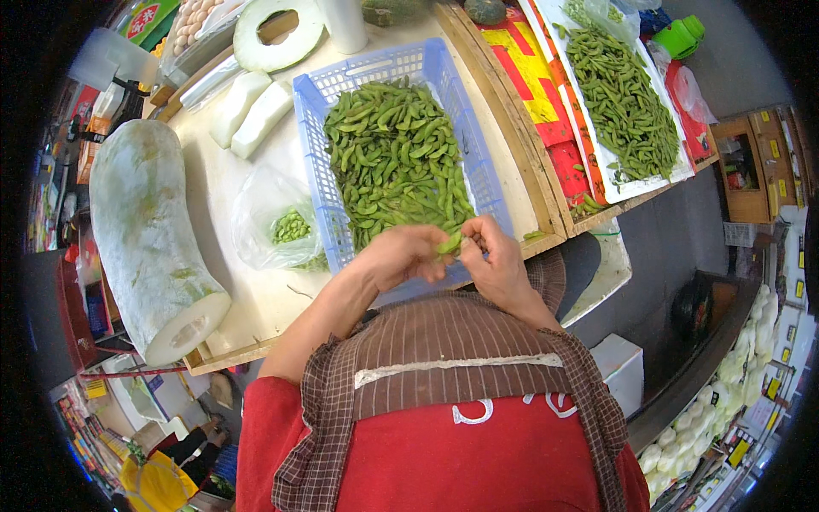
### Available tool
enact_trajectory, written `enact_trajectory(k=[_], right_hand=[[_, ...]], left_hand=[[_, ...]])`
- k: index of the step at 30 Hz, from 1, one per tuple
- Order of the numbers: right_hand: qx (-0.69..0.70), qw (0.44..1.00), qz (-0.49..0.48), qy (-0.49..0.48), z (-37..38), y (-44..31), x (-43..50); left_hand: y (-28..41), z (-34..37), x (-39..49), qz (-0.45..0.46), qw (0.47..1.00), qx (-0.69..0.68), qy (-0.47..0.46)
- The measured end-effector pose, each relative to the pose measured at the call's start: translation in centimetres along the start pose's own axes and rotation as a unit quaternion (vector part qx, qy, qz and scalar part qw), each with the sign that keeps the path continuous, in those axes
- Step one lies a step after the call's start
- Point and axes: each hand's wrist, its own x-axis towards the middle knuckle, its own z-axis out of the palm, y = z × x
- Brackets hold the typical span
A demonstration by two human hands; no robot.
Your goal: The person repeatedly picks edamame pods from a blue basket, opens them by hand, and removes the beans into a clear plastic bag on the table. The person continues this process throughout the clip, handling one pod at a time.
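A green soybean pod (450, 244) is between my two hands over the near end of a blue plastic basket (311, 173). My right hand (496, 259) pinches one end of it, and my left hand (409, 256), a little blurred, has its fingers around the other end. Many soybean pods (397, 153) fill the basket. To its left stands a clear plastic bag (256, 224) with shelled green beans (291, 227) inside.
A large cut winter melon (144, 224) lies at the left, with white melon pieces (262, 121) and a melon ring (246, 41) behind. Right of a wooden divider (512, 115), a white tray (624, 192) holds more pods. Someone in a yellow garment (157, 483) is at lower left.
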Motion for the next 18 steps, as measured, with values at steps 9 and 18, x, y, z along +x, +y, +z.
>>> enact_trajectory(k=[9, 18], right_hand=[[-0.206, 0.898, 0.254, 0.296, -20.3, 13.8, -6.7], [-0.022, 0.974, -0.013, 0.227, -12.2, 5.6, -2.2]], left_hand=[[3.8, -6.2, 5.9, 0.036, 0.636, 0.715, 0.288], [3.3, -5.2, 6.0, 0.061, 0.573, 0.771, 0.272]])
